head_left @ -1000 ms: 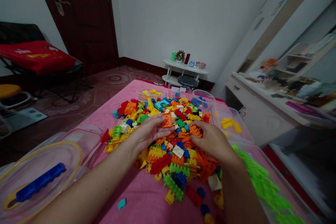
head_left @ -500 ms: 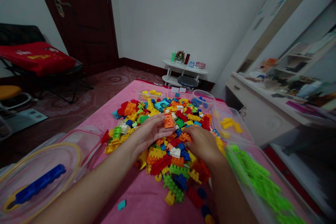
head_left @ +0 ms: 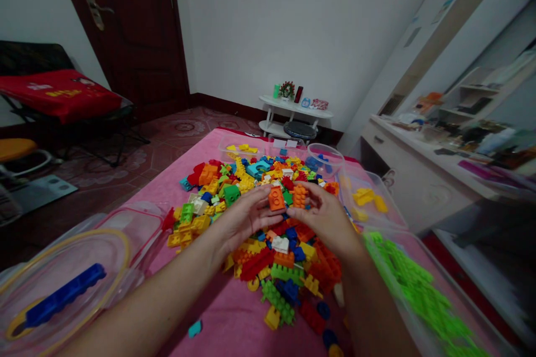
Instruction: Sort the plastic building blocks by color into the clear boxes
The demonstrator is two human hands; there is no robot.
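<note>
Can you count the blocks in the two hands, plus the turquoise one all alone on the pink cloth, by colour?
Orange: 2, one block in the left hand, one studded block in the right hand
Turquoise piece: 1, on the pink cloth
Total: 3

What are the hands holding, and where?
Left hand: an orange block, by its left edge. Right hand: a bumpy orange block, by its right side.

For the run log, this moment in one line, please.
left hand: holds orange brick; right hand: holds studded orange brick; position: over brick pile; green pieces: in clear bin
</note>
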